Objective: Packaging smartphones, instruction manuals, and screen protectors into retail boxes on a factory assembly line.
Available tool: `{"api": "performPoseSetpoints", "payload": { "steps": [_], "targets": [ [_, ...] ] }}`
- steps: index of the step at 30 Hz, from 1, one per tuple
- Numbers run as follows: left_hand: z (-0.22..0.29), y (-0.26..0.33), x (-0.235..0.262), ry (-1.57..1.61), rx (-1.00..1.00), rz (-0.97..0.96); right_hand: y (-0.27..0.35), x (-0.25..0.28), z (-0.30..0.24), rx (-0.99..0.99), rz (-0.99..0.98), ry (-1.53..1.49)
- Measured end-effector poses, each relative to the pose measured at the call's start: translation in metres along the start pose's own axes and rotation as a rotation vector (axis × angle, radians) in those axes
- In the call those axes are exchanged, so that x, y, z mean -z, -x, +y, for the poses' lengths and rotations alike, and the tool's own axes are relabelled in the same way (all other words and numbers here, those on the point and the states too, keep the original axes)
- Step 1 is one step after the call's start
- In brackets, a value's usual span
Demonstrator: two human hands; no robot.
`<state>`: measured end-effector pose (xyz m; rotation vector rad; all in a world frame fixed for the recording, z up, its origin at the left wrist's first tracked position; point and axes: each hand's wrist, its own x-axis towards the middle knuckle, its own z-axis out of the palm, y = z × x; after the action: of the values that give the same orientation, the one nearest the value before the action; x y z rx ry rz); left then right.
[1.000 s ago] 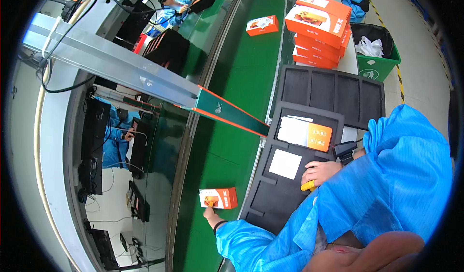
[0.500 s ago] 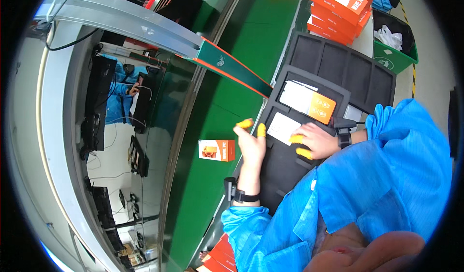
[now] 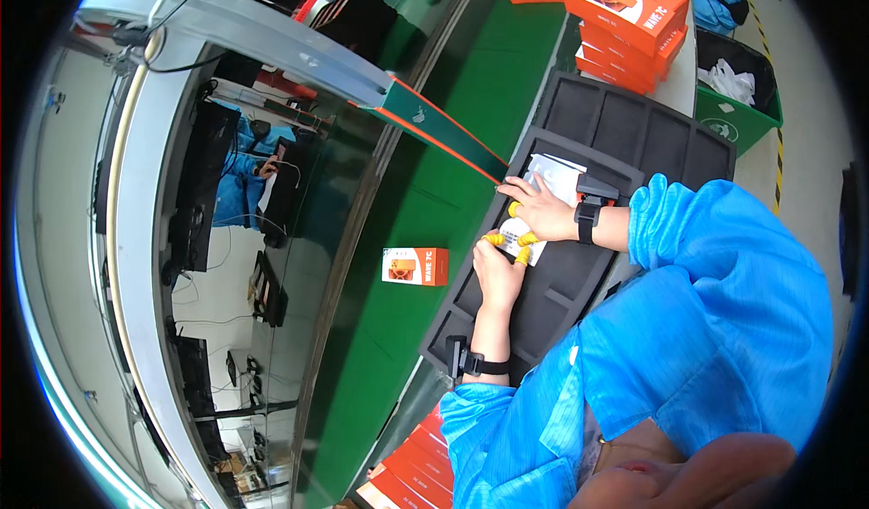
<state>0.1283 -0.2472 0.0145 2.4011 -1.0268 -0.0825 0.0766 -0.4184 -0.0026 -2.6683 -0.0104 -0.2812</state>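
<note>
My left hand point(image 3: 499, 278) and my right hand point(image 3: 547, 216), both with yellow finger covers, meet over a small white printed card point(image 3: 513, 229). The fingertips of each hand close on the card, which partly hides behind them. Underneath lies a black compartment tray point(image 3: 546, 285). Just beyond the right hand, a white sheet-like piece point(image 3: 555, 172) lies in the far compartment, its lower part covered by the hand and wrist. Each wrist carries a black strap with a small black block.
A green conveyor belt point(image 3: 362, 364) runs along the left, bearing an orange-and-white box point(image 3: 415, 266). Another black tray point(image 3: 638, 133) lies beyond mine. Stacked orange boxes point(image 3: 625, 20) stand farther back, near a green bin point(image 3: 735, 115). More orange boxes point(image 3: 412, 468) sit at lower left.
My right hand has moved left and farther away, over the card and the far compartment's piece. My left hand has come right, its raised fingers now down on the card.
</note>
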Motion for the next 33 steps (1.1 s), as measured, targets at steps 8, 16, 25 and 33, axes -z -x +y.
{"api": "performPoseSetpoints", "payload": {
  "steps": [8, 16, 25, 33],
  "targets": [
    [-0.004, -0.012, 0.002, 0.591, 0.173, -0.006, -0.002, 0.013, -0.012, -0.146, 0.012, -0.457],
    [-0.209, -0.072, 0.06, 0.348, 0.465, 0.332, 0.058, 0.042, -0.001, 0.011, 0.321, -0.192],
    [-0.274, -0.09, 0.011, -0.568, 1.01, 0.264, 0.103, 0.024, 0.002, 0.152, 0.078, -0.179],
    [-0.169, -0.086, 0.065, 0.594, 0.511, 0.241, 0.109, 0.022, 0.011, 0.122, 0.107, -0.294]
  ]
}}
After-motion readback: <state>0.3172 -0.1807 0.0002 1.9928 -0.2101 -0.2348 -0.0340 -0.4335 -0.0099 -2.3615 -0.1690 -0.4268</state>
